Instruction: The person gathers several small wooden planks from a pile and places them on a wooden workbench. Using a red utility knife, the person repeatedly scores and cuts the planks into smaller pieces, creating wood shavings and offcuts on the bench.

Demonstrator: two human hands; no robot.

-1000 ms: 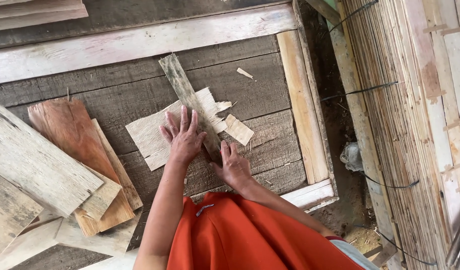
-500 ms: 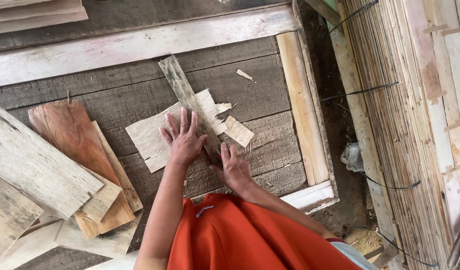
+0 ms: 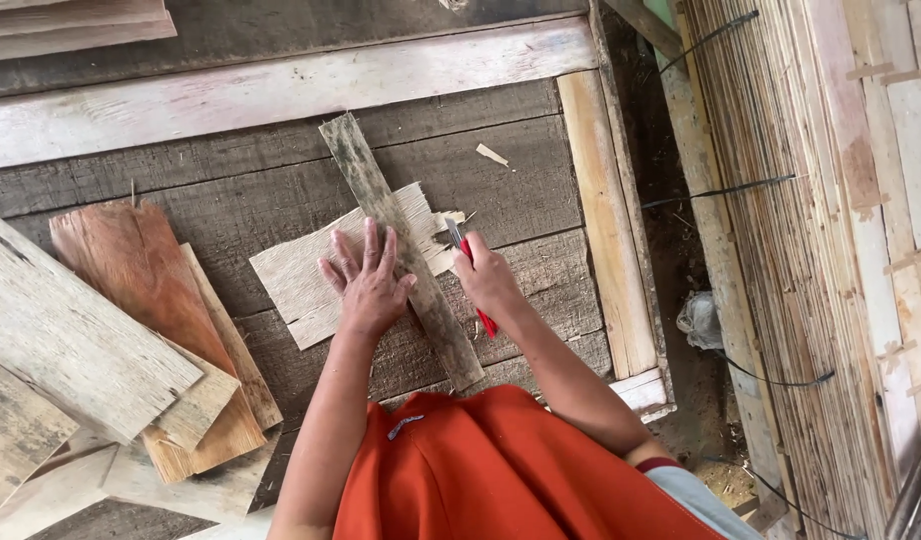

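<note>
The left hand (image 3: 366, 285) lies flat, fingers spread wide, pressing a long grey wooden strip (image 3: 401, 245) down across a pale thin sheet of wood (image 3: 301, 285) near the middle of the plank floor (image 3: 231, 210). The right hand (image 3: 486, 280) has its grip closed round a red-handled utility knife (image 3: 471, 270), blade pointing away along the strip's right edge, where the sheet's ragged end sticks out. To cut well here, the strip should serve as a straightedge: firm downward pressure from the flat hand, blade tight against the edge, fingertips kept back from the cutting line, which at present lie close to it. Offcut boards (image 3: 131, 330), one reddish, are heaped at the floor's left edge, well apart from the work. A small wood chip (image 3: 492, 154) lies beyond the strip's far end. A pale timber frame (image 3: 601, 220) borders the right side, with stacked thin slats (image 3: 811, 250) past it; neither blocks the knife's path.
</note>
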